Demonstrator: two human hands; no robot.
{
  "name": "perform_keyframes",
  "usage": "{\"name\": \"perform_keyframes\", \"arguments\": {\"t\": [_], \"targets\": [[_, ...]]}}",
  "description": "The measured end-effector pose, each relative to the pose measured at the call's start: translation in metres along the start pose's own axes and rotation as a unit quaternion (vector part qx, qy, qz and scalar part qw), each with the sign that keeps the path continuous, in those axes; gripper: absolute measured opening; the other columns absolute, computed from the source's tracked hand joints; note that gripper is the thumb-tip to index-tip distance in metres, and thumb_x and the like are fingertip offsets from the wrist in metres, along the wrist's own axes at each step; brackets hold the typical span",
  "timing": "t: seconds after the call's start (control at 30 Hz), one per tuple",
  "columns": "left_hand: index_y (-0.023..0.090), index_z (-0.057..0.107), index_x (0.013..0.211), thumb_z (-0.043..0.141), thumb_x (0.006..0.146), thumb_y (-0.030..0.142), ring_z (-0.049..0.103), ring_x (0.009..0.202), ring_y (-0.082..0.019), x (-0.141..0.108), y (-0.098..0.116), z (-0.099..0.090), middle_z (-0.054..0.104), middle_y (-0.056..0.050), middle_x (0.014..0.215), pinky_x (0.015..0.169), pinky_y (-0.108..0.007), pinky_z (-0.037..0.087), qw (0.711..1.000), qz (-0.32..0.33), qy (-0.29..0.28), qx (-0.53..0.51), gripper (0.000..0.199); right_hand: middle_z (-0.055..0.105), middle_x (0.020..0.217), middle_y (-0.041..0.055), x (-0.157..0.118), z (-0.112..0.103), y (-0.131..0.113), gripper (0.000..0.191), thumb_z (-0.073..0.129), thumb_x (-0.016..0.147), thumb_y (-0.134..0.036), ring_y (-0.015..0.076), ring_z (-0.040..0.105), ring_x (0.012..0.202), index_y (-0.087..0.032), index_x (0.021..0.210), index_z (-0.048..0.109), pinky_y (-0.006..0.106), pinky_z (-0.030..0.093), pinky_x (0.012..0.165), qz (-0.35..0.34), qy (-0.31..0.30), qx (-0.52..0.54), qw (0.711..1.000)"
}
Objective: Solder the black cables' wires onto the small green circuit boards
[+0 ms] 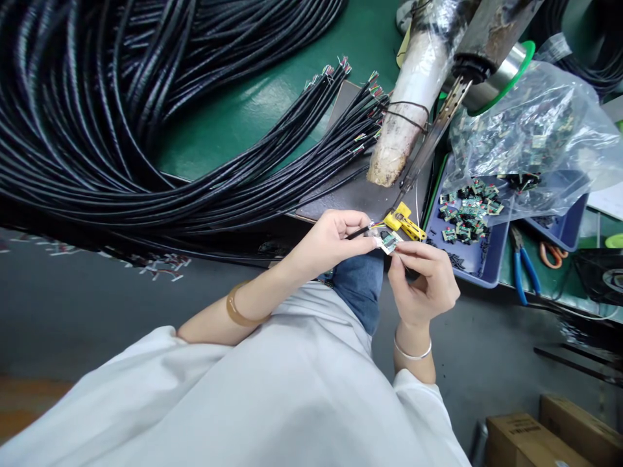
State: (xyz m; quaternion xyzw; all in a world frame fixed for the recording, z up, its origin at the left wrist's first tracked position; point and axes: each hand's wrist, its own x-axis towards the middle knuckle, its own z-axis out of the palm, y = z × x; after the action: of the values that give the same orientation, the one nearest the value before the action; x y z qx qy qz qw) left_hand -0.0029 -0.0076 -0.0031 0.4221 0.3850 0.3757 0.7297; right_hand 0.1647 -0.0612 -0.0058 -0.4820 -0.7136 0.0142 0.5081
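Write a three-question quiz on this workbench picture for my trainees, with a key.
1. Multiple choice: where do the loose circuit boards lie, to the right of the hands?
A) in a cardboard box
B) in a purplish-blue tray
C) in a glass jar

2. True or false: a silver bangle is on the right wrist.

3. Fill in: the left hand holds a black ____, while a green board is at the fingertips of the right hand.

Key: 1 B; 2 true; 3 cable.
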Motion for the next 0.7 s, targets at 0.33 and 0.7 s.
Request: {"name": "perform_keyframes", "arguments": {"t": [0.33,0.7], "targets": [[0.016,0.069,0.082,0.076,0.082,0.028,0.061,0.068,-0.011,-0.007,-0.018,0.012,0.071,-0.002,0.077,0.069,-0.022,0.05,0.955,0.196,0.163,0.15,0.014,0.074,0.089,0.0005,0.009,-0.006,0.003,0.019,0.077,0.08,-0.008,0.0164,0.073,0.082,-0.023,0.089,0.071,0.034,0.062,0.071,0.064,0.122,-0.049,0.989],[0.01,0.074,0.096,0.07,0.088,0.028,0.067,0.061,-0.013,-0.01,-0.015,0.015,0.075,-0.005,0.069,0.063,-0.022,0.054,0.976,0.153,0.08,0.13,0.02,0.073,0.097,0.0012,0.004,0.002,-0.002,0.013,0.069,0.087,-0.012,0.0171,0.074,0.087,-0.023,0.093,0.068,0.038,0.065,0.08,0.119,0.031,0.063,0.99]]}}
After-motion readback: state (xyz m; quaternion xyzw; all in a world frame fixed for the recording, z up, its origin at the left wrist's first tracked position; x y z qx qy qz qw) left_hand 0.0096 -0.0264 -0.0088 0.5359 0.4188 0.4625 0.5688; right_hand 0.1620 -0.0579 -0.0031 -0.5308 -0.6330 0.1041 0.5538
